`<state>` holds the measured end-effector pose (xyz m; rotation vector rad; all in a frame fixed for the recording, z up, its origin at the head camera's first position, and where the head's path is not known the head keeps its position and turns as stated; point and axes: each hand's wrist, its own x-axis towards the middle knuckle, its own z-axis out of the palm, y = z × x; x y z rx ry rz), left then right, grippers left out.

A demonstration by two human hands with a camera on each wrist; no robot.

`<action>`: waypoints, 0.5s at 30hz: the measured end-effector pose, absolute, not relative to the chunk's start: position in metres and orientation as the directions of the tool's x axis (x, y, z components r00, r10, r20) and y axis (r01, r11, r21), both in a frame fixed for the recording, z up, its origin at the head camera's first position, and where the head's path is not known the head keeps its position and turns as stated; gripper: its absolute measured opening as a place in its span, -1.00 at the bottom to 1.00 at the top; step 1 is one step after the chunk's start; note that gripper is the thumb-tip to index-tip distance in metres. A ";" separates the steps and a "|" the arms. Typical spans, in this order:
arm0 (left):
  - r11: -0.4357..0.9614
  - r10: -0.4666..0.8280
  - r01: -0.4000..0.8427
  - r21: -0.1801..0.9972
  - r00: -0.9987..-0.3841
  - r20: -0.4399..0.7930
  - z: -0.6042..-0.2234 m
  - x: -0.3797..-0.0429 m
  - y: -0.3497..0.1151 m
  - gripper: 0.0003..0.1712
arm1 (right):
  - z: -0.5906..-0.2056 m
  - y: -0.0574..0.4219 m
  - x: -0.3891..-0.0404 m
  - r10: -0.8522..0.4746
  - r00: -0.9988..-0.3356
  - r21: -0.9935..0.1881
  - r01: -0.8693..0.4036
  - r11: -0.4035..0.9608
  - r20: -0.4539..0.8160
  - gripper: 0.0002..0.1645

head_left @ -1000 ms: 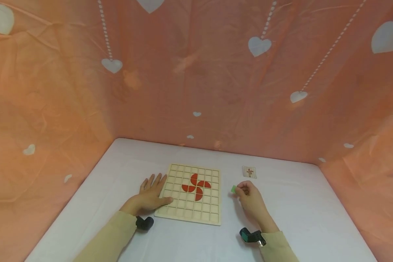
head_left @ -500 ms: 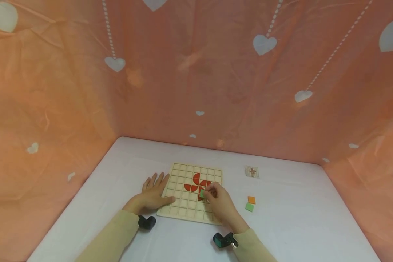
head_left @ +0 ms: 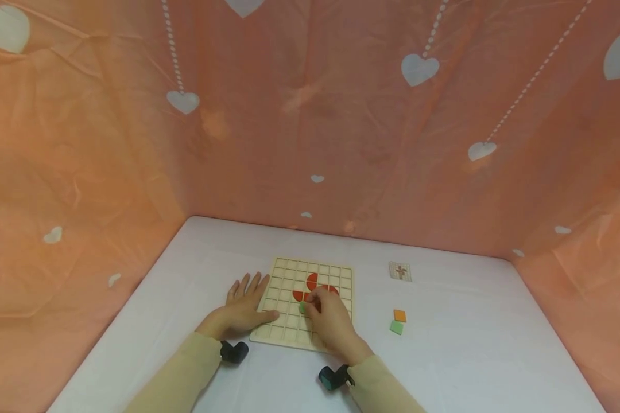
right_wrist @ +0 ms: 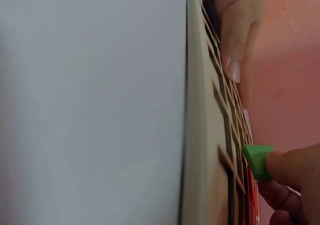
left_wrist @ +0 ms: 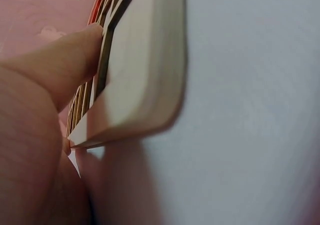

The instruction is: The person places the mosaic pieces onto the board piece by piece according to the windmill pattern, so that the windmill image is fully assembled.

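A wooden grid board (head_left: 289, 334) lies on the white table. Red quarter-round tiles (head_left: 312, 281) sit in its middle cells, partly hidden behind my right hand (head_left: 333, 324). That hand pinches a green square tile (right_wrist: 257, 160) between thumb and fingers, just over the board and left of the palm in the head view. My left hand (head_left: 241, 310) rests at the board's left edge with fingers spread straight. Its thumb (left_wrist: 75, 60) lies on top of the grid, and the other fingers reach along the side.
To the right of the board lie an orange square tile (head_left: 400, 316) and another green tile (head_left: 396, 327), touching or nearly so. Behind them is a small pattern card (head_left: 400, 271) with a red-brown pinwheel on a grid. An orange cloth with hearts (head_left: 310, 143) encloses the table (head_left: 470, 344).
My right hand has carried the green tile leftward from beside the board to over its cells. The orange and green tiles on the table came into sight. The left hand stays put.
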<state>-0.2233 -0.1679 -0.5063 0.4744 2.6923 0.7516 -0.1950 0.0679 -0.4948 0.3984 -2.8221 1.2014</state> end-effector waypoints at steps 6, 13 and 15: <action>0.806 0.387 0.237 0.542 -0.904 -0.180 -0.506 -0.224 -0.168 0.14 | -0.495 0.069 -0.197 -0.219 -0.964 -0.653 -0.265 0.710 0.153 -0.93; 0.810 0.384 0.242 0.534 -0.907 -0.172 -0.504 -0.220 -0.168 0.13 | -0.497 0.067 -0.196 -0.247 -0.957 -0.606 -0.286 0.743 0.149 -0.93; 0.811 0.384 0.244 0.531 -0.908 -0.169 -0.504 -0.220 -0.168 0.12 | -0.496 0.066 -0.195 -0.259 -0.953 -0.582 -0.302 0.755 0.159 -0.92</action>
